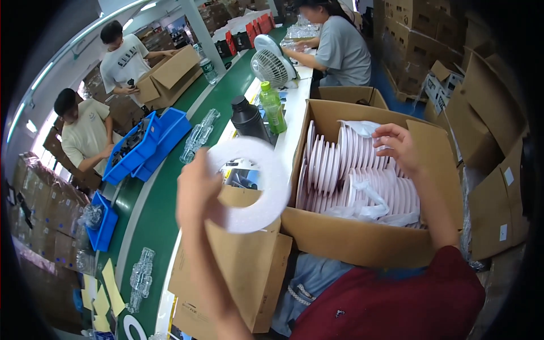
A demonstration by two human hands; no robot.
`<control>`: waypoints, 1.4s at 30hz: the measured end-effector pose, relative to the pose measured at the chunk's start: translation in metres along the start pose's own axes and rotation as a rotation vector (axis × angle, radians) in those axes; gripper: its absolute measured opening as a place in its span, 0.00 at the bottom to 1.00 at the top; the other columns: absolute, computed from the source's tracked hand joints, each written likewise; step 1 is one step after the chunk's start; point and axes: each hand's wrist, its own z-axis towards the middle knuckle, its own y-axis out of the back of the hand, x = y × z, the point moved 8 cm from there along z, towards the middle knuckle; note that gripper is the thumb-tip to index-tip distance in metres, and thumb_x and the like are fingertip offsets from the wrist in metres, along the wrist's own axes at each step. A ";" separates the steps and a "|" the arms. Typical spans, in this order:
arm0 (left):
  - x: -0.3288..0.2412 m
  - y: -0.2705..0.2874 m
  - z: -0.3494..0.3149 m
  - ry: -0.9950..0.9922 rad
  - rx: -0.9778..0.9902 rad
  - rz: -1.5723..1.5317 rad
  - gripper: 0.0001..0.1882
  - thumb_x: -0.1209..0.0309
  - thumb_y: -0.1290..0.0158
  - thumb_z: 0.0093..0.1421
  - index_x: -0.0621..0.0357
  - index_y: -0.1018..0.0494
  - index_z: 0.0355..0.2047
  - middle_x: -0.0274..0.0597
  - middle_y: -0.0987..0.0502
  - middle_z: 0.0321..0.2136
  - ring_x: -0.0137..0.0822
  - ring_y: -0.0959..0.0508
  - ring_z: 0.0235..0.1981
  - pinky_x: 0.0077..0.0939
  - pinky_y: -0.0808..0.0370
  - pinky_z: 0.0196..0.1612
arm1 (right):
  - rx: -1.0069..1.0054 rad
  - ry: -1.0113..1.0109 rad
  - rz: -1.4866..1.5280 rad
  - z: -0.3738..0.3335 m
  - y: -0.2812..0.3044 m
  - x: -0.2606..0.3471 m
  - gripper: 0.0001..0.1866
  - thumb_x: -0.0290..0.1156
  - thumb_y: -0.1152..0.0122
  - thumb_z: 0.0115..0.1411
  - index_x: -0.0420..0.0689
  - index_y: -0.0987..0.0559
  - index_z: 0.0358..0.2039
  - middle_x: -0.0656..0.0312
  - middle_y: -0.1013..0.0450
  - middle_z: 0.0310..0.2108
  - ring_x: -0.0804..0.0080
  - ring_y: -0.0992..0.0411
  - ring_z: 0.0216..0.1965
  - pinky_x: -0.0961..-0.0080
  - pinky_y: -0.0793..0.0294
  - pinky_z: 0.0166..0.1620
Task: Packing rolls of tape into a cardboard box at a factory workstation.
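Big cardboard box (pixel 357 239), pale discs (pixel 324 167) packed inside. White ring (pixel 276 184) just left of box, left hand (pixel 194 187) clamped on its edge. Right hand (pixel 396 146) over box, fingers loosely half-curled, looks empty, can't tell if touching anything.

We log a green belt (pixel 164 209) curving along the left, with clear plastic trays (pixel 199 135) lying on it. Beyond, we record a tilted blue bin (pixel 136 148) of dark parts, overlapping a second blue bin (pixel 170 133); lower down, a smaller blue bin (pixel 103 224) with clear plastic. Yellow sheets (pixel 111 289) lie at lower left. On the white bench (pixel 297 110) we find a fan (pixel 271 68), a green bottle (pixel 273 107) and, just beside it, a black bottle (pixel 247 118). We note a clear bottle (pixel 207 68) near an open carton (pixel 175 76), and stacked cartons (pixel 419 34) at upper right.
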 end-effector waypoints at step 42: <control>-0.196 -0.294 -0.036 -0.176 0.938 -0.472 0.25 0.53 0.48 0.65 0.70 0.26 0.33 0.44 0.25 0.20 0.33 0.21 0.23 0.28 0.26 0.27 | 1.023 0.116 -0.928 -0.084 -0.079 -0.053 0.07 0.29 0.45 0.51 0.44 0.19 0.27 0.51 0.24 0.22 0.51 0.25 0.27 0.59 0.26 0.32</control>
